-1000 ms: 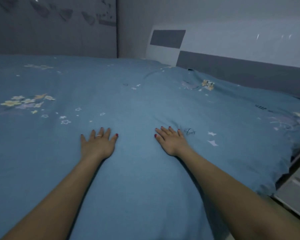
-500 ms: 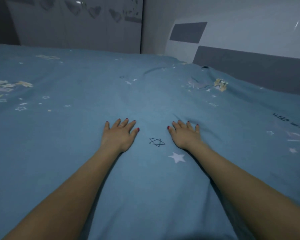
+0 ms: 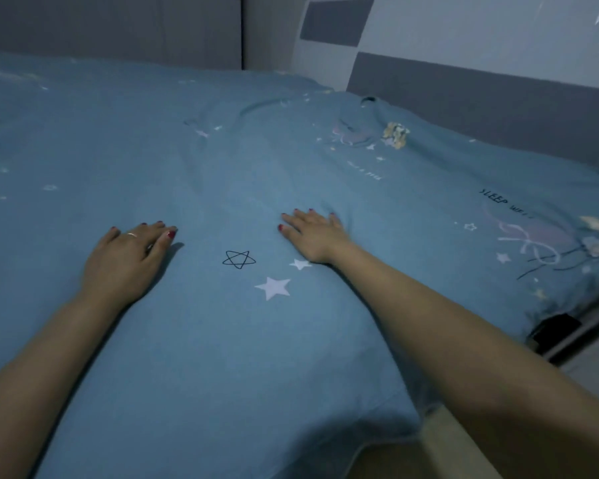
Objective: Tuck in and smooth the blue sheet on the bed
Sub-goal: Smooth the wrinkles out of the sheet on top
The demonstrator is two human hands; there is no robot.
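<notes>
The blue sheet (image 3: pixel 222 340), printed with stars, flowers and small lettering, covers the whole bed. My left hand (image 3: pixel 125 259) lies palm down on it, left of a black outlined star, fingers straight and together. Flat on the sheet to the right of that star rests my right hand (image 3: pixel 313 235), its fingers spread toward the headboard. A few shallow wrinkles run across the sheet beyond my hands. At the lower right the sheet's corner hangs over the bed's edge.
A grey and white headboard (image 3: pixel 481 98) runs along the far right side of the bed. A grey wall panel (image 3: pixel 111 32) stands behind the far edge. The bed frame's corner (image 3: pixel 554 330) and a strip of floor show at the lower right.
Both hands have slid back toward me and apart across the sheet, and my view has shifted right, bringing the bed's lower right corner into sight.
</notes>
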